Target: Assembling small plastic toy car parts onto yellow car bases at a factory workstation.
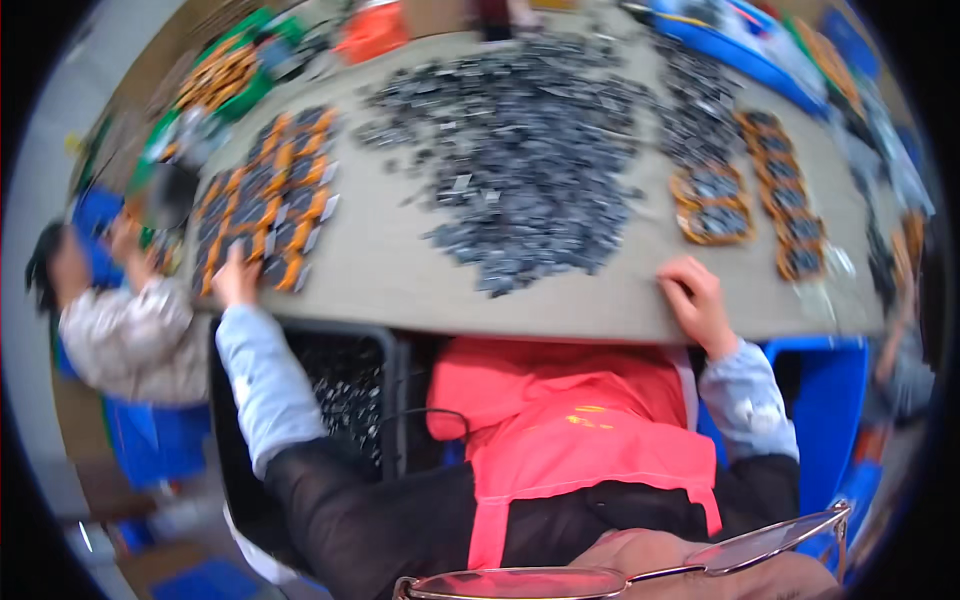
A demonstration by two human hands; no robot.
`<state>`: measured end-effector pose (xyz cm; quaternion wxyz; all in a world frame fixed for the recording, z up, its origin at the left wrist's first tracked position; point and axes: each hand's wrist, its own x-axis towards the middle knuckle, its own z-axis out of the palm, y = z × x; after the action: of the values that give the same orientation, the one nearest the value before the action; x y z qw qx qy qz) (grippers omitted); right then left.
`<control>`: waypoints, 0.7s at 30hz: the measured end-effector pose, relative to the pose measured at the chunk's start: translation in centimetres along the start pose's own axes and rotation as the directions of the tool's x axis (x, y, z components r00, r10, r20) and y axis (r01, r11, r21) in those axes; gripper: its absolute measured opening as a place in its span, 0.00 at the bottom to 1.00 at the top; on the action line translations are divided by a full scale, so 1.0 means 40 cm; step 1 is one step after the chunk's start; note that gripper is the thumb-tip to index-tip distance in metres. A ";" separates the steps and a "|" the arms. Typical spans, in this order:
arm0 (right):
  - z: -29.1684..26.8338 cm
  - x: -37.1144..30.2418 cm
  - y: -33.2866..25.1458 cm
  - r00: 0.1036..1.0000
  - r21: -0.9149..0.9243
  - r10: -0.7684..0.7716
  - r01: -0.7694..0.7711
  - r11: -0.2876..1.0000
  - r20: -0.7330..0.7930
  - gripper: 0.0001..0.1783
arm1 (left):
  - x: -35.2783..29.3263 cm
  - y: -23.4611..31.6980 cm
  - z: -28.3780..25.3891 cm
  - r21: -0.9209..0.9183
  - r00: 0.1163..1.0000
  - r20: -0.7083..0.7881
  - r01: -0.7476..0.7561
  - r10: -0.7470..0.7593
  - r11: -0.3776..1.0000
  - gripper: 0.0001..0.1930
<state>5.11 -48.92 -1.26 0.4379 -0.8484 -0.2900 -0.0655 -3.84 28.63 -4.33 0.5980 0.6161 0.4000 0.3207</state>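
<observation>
My left hand (236, 280) reaches to the near edge of several orange-edged packs of dark pieces (262, 200), laid in rows at the table's left. Its fingertips touch a near pack; blur hides whether they grip it. My right hand (697, 305) rests at the table's front edge, fingers curled in and nothing visible in them. Beyond it stand two orange-edged packs (712, 203) holding dark flat pieces. Between my hands, farther off, spreads a large heap of small dark grey flat pieces (540, 160).
More orange-edged packs (785, 195) form a column at the right. A black bin (390, 400) with small dark pieces stands below the table's left front. Blue containers (830, 400) stand at my right. A co-worker's patterned sleeve (135, 335) is at far left. A blue tray (745, 50) lies at the back right.
</observation>
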 end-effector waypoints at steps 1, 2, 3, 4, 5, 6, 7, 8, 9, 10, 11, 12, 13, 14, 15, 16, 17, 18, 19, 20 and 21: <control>-0.002 0.004 0.002 0.999 -0.016 -0.037 0.036 0.999 -0.026 0.07 | 0.004 -0.012 -0.024 0.052 0.997 -0.066 -0.044 0.048 0.998 0.20; -0.031 0.005 -0.001 0.992 -0.126 -0.092 0.081 0.989 -0.088 0.09 | 0.005 -0.015 -0.042 0.105 0.987 -0.132 -0.080 0.094 0.991 0.21; -0.062 0.003 0.005 0.978 -0.238 -0.151 0.113 0.965 -0.147 0.12 | -0.012 0.012 0.001 0.377 0.951 -0.204 -0.145 0.235 0.915 0.20; -0.104 0.010 0.030 0.972 -0.318 -0.171 0.112 0.942 -0.164 0.15 | -0.005 0.001 -0.009 0.378 0.748 -0.345 -0.443 0.568 0.813 0.20; -0.155 0.003 0.059 0.969 -0.416 -0.167 0.078 0.906 -0.180 0.19 | -0.039 0.020 0.049 0.497 0.729 -0.249 -0.469 0.637 0.731 0.19; -0.199 0.001 0.069 0.981 -0.518 -0.106 0.008 0.856 -0.162 0.23 | -0.121 0.059 0.123 0.605 0.707 -0.140 -0.493 0.693 0.625 0.19; -0.233 0.003 0.081 0.988 -0.604 -0.055 -0.043 0.796 -0.142 0.28 | -0.210 0.086 0.195 0.511 0.725 -0.049 -0.573 0.687 0.641 0.17; -0.256 -0.003 0.118 0.997 -0.679 0.020 -0.062 0.731 -0.071 0.35 | -0.304 0.109 0.266 0.407 0.723 0.029 -0.639 0.690 0.653 0.17; -0.266 -0.010 0.149 0.998 -0.695 0.055 -0.055 0.717 -0.023 0.36 | -0.388 0.121 0.332 0.317 0.710 0.159 -0.694 0.686 0.646 0.13; -0.268 -0.017 0.169 0.996 -0.710 0.087 -0.042 0.703 0.027 0.37 | -0.485 0.130 0.393 0.221 0.680 0.281 -0.733 0.678 0.643 0.08; -0.269 -0.027 0.169 0.995 -0.709 0.093 -0.050 0.704 0.023 0.37 | -0.619 0.166 0.461 0.260 0.653 0.439 -0.749 0.617 0.609 0.04; -0.269 -0.031 0.159 0.997 -0.727 0.077 -0.043 0.685 0.013 0.36 | -0.716 0.183 0.513 0.186 0.590 0.600 -0.760 0.541 0.623 0.04; -0.266 -0.031 0.146 0.998 -0.747 0.059 -0.032 0.665 0.010 0.35 | -0.797 0.177 0.562 0.034 0.414 0.702 -0.832 0.580 0.553 0.05; -0.258 -0.025 0.136 0.998 -0.735 0.051 -0.019 0.677 0.022 0.35 | -0.853 0.164 0.596 -0.068 0.250 0.777 -0.879 0.577 0.472 0.06; -0.254 -0.025 0.117 0.993 -0.677 0.111 -0.063 0.733 0.029 0.32 | -0.902 0.138 0.633 -0.087 0.192 0.823 -0.887 0.534 0.453 0.07; -0.247 -0.022 0.095 0.986 -0.607 0.162 -0.105 0.788 0.041 0.30 | -0.946 0.120 0.668 -0.160 0.139 0.826 -0.871 0.545 0.464 0.06; -0.236 -0.023 0.059 0.991 -0.593 0.119 -0.058 0.803 0.065 0.27 | -0.980 0.110 0.708 -0.206 0.083 0.832 -0.872 0.548 0.444 0.06; -0.225 -0.030 0.033 0.991 -0.581 0.112 -0.049 0.812 0.071 0.27 | -1.007 0.102 0.739 -0.201 0.069 0.844 -0.879 0.533 0.431 0.05; -0.221 -0.041 0.008 0.988 -0.532 0.103 -0.025 0.846 0.117 0.27 | -1.026 0.094 0.771 -0.204 0.052 0.853 -0.883 0.519 0.423 0.05; -0.217 -0.055 -0.008 0.983 -0.482 0.096 -0.009 0.876 0.156 0.28 | -1.039 0.078 0.809 -0.223 0.026 0.845 -0.890 0.534 0.397 0.04; -0.211 -0.066 -0.015 0.989 -0.439 0.085 -0.021 0.898 0.125 0.27 | -1.051 0.073 0.837 -0.216 0.010 0.846 -0.907 0.532 0.361 0.04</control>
<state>3.80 -56.37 3.34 0.2168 -0.9350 -0.2749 -0.0568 5.79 -24.21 -0.61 0.2997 0.9007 -0.2662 0.1675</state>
